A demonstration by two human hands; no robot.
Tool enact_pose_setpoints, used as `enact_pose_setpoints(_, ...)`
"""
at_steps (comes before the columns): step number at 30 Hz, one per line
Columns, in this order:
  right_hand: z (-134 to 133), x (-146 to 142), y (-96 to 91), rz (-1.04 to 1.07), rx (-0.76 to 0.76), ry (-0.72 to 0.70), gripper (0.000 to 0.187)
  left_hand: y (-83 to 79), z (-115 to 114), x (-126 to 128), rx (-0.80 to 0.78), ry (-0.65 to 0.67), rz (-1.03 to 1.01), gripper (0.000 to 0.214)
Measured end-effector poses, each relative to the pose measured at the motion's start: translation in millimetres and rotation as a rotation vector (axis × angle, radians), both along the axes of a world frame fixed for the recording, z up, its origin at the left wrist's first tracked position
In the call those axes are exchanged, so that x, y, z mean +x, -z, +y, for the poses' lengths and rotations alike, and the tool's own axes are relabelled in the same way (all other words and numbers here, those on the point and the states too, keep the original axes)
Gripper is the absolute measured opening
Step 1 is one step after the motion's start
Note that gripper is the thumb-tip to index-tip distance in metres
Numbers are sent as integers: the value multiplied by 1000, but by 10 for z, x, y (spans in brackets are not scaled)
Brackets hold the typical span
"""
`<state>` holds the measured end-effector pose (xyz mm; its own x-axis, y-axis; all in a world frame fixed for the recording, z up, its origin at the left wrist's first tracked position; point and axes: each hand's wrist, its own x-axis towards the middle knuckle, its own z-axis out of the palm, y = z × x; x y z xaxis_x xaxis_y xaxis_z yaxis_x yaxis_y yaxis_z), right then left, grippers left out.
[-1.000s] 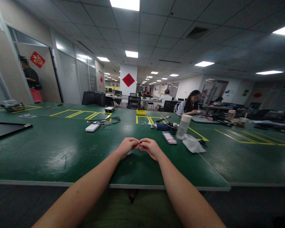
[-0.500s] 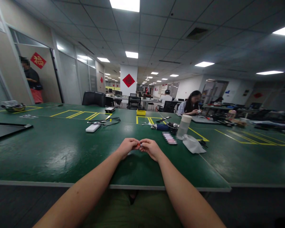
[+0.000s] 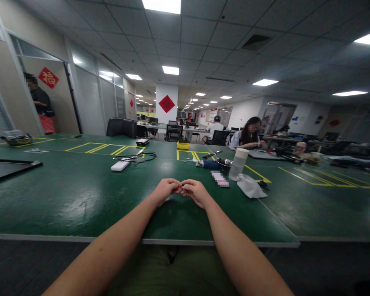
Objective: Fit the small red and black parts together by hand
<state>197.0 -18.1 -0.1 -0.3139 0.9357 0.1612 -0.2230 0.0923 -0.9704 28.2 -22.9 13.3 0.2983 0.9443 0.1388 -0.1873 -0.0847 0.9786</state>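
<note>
Small orange piece [image 3: 179, 188] is up between the fingertips, centre, just over the near part of the green table [image 3: 80, 205]. Left hand [image 3: 166, 189] has it pinched, thumb and fingers closed. Right hand [image 3: 195, 191] is pinched too, on a small grey bit [image 3: 183, 188] right against the orange; one part or two, too small to tell. Near the right hand: pixelated pink-and-white item [image 3: 220, 179] lying flat, then white pouch [image 3: 249, 187] and upright translucent bottle [image 3: 238, 166]. Metal bowl [image 3: 225, 163] sits just left of the bottle, dark blue bundle [image 3: 211, 165] beside it. White box [image 3: 120, 165] lies off to the left, near dark cable [image 3: 146, 156].
</note>
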Motion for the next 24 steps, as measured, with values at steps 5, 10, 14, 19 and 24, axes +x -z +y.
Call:
enact_pose_setpoints(5,2,-1,0,-2,-4,0,23,18,13,-2,5,-6,-2,12)
enact_pose_setpoints(10,-19,-6,-18,11,-5,-2,23,22,12,-3,17,2,4,13)
enact_pose_setpoints(14,-22,-6,-17,8,3,2,23,16,8,-1,11,5,5,14)
enact_pose_setpoints(19,-11,-5,-12,-2,-5,6,23,24,19,-4,19,6,5,13)
enact_pose_setpoints(24,-15,-3,-18,-4,-2,6,22,13,9,-4,15,7,6,13)
